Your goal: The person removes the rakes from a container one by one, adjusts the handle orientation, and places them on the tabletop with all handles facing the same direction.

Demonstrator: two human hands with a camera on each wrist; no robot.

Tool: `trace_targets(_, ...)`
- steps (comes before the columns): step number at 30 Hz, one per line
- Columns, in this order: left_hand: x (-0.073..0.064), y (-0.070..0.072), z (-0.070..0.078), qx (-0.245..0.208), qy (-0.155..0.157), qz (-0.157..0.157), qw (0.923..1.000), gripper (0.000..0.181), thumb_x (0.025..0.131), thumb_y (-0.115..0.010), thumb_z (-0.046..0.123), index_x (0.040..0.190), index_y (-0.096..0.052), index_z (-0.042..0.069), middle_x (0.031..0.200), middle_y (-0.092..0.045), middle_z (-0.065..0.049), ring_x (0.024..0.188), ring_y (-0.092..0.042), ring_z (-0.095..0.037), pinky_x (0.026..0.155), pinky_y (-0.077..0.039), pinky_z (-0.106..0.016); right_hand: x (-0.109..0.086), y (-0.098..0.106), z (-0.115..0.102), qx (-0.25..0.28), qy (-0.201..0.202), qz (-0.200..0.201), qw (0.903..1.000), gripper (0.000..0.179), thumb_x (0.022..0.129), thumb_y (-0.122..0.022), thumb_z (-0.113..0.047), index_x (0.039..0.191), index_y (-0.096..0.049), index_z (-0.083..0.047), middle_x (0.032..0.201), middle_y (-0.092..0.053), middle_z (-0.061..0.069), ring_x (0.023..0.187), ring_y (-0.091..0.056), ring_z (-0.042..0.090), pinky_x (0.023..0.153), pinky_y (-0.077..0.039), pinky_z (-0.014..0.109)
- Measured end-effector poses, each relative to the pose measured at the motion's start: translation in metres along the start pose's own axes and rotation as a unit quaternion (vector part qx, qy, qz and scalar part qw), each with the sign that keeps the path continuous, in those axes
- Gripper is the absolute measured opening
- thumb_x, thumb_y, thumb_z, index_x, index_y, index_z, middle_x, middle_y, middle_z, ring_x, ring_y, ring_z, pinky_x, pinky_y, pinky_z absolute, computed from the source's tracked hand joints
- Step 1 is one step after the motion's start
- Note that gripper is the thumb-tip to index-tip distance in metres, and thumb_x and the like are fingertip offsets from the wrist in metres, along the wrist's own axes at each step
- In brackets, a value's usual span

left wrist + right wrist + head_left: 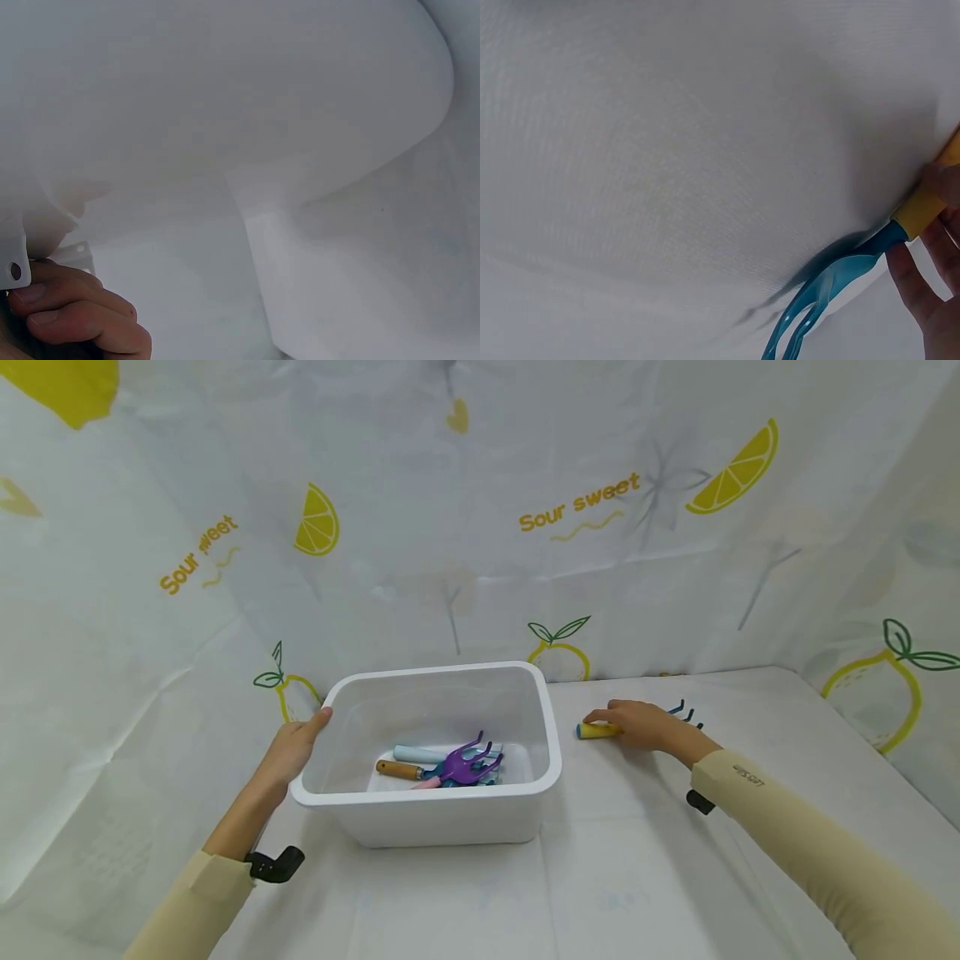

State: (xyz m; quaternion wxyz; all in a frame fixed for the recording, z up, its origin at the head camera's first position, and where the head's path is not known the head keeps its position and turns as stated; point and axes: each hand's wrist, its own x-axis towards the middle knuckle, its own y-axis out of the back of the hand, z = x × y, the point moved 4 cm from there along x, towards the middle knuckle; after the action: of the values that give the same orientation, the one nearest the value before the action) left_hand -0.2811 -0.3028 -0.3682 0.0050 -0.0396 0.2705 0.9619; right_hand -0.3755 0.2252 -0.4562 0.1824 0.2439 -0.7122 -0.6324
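Observation:
My left hand [290,753] grips the left rim of a white plastic bin [450,820], thumb over the edge. In the left wrist view its curled fingers [90,319] show under the rim. To the right of the bin, my right hand [643,725] holds a hand rake by its yellow handle [595,731], low over the white cloth. The rake's blue tines [806,304] point away from the palm in the right wrist view, with their shadow close beside them. In the head view the hand hides the middle of the rake.
Inside the bin lie a purple hand rake [465,767], a tool with a wooden handle [399,769], a light-blue handle [418,754] and a partly hidden pink handle [427,783]. A lemon-printed white sheet [420,585] hangs behind the table.

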Motion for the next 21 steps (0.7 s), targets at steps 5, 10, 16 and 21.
trace_targets(5, 0.002, -0.001, 0.000, 0.004, -0.003, 0.003, 1.0000, 0.079, 0.107, -0.034, 0.063, 0.140, -0.055, -0.006, 0.126, -0.069, -0.029, 0.091, -0.077, -0.024, 0.068, -0.062, -0.032, -0.002, 0.003, 0.000, -0.005, -0.008, -0.006, 0.9999, 0.046, 0.095, -0.065, 0.002, 0.133, -0.067, -0.023, 0.100, -0.066, 0.004, 0.087, -0.063, 0.023, 0.084, -0.059, 0.052)
trace_targets(10, 0.003, -0.001, -0.003, -0.007, 0.006, 0.001, 1.0000, 0.079, 0.108, -0.034, 0.062, 0.140, -0.055, -0.007, 0.126, -0.070, -0.028, 0.088, -0.076, -0.018, 0.068, -0.062, -0.031, -0.004, 0.007, 0.001, 0.011, -0.021, -0.002, 0.9997, 0.042, 0.095, -0.067, -0.003, 0.134, -0.067, -0.020, 0.104, -0.068, 0.006, 0.097, -0.068, 0.027, 0.087, -0.058, 0.052)
trace_targets(16, 0.002, 0.000, -0.003, -0.006, 0.006, 0.001, 1.0000, 0.080, 0.107, -0.035, 0.062, 0.139, -0.056, -0.008, 0.124, -0.070, -0.027, 0.086, -0.075, -0.016, 0.068, -0.061, -0.031, -0.005, 0.015, 0.000, 0.036, -0.028, 0.005, 0.9990, 0.040, 0.096, -0.069, -0.012, 0.135, -0.065, -0.016, 0.111, -0.069, 0.009, 0.101, -0.068, 0.027, 0.086, -0.058, 0.051)
trace_targets(21, 0.002, 0.000, -0.003, -0.007, 0.009, 0.000, 0.9999, 0.080, 0.107, -0.035, 0.062, 0.139, -0.056, -0.008, 0.125, -0.070, -0.028, 0.086, -0.075, -0.016, 0.068, -0.062, -0.030, -0.006, 0.029, 0.000, 0.065, -0.011, 0.021, 0.9976, 0.044, 0.095, -0.073, -0.014, 0.137, -0.063, -0.011, 0.112, -0.069, 0.013, 0.100, -0.068, 0.027, 0.084, -0.058, 0.046)
